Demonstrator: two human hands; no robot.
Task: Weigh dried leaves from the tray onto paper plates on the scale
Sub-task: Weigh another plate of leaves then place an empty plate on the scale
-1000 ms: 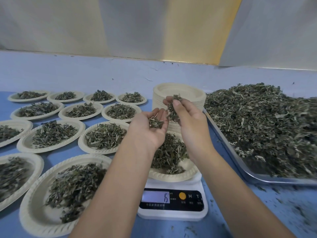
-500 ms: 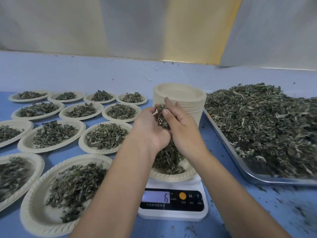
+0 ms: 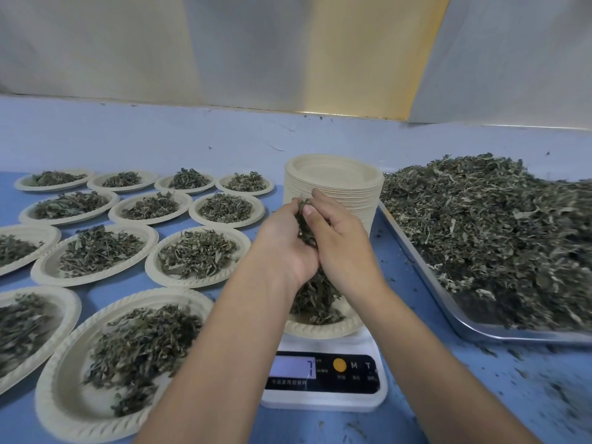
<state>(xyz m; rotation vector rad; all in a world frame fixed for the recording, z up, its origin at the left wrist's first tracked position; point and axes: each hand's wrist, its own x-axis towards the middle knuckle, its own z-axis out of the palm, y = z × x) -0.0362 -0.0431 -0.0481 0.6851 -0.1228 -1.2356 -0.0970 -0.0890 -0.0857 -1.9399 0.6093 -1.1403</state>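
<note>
The dried leaves (image 3: 306, 225) you are dosing are directly above the scale (image 3: 323, 398), squeezed between your two palms. Your left hand (image 3: 282, 245) and right hand (image 3: 339, 241) are pressed together, fingers curled round the clump, with a strand trailing down from the heels of your hands onto the pile on the paper plate (image 3: 320, 330). That plate sits on the scale, and the display (image 3: 293, 368) shows what looks like a 7.

The main risk is overshooting. The clump is loose and light, so if you part your palms too quickly, most of it will probably drop at once and you will have to pick leaves back out. Your wrists hang low over the plate. If they touch the pile or the rim, the reading will be false.

The plate is wider than the scale's top, so a nudge could tip it or slide it off centre. Leaves that fall past its rim land on the scale body or the table (image 3: 480, 395) and spoil the count.

Just behind the scale stands the stack of plates (image 3: 333, 181), close to your fingertips, and a forward jerk could knock it. To the scale's right lies the tray (image 3: 448, 302) with its heap. To its left the filled plates (image 3: 198, 254) lie close together, the nearest under your left forearm, where a dropped elbow could scatter a weighed portion.
</note>
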